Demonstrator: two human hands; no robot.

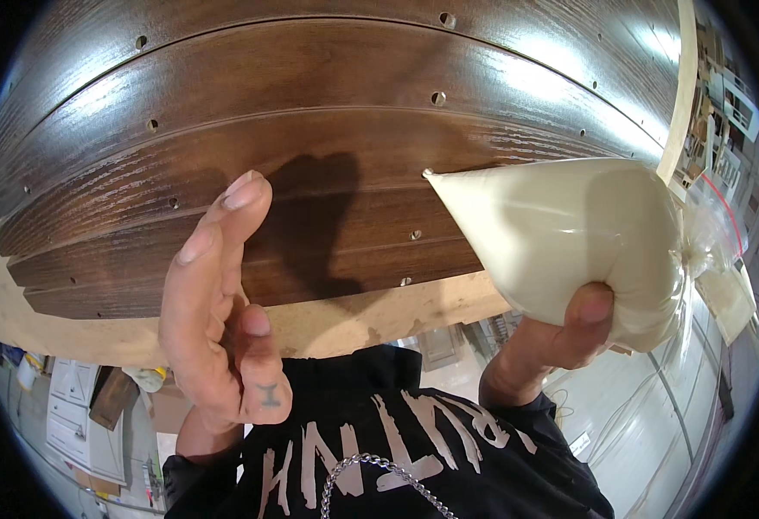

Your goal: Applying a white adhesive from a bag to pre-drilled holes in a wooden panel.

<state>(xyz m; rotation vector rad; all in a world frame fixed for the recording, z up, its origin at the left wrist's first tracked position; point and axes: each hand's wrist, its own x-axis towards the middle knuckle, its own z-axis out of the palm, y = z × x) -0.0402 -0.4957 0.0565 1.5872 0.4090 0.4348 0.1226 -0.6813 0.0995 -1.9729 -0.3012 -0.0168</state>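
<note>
My right hand grips a clear plastic piping bag full of cream-coloured paste. The thumb presses into the bag's side, while the other fingers are hidden beneath it. The bag's narrow tip points left, over dark brown wooden boards. Its gathered, tied end is at the right. Small round holes dot the boards, among them one hole just below the tip. My left hand is raised in front of the boards with nothing in it, its fingers extended and the thumb apart. It casts a shadow on the wood.
The boards lie on a pale wooden tabletop, whose near edge runs before my body. White cabinet pieces stand on the floor at lower left. More furniture parts crowd the far right. Thin cords trail across the floor at lower right.
</note>
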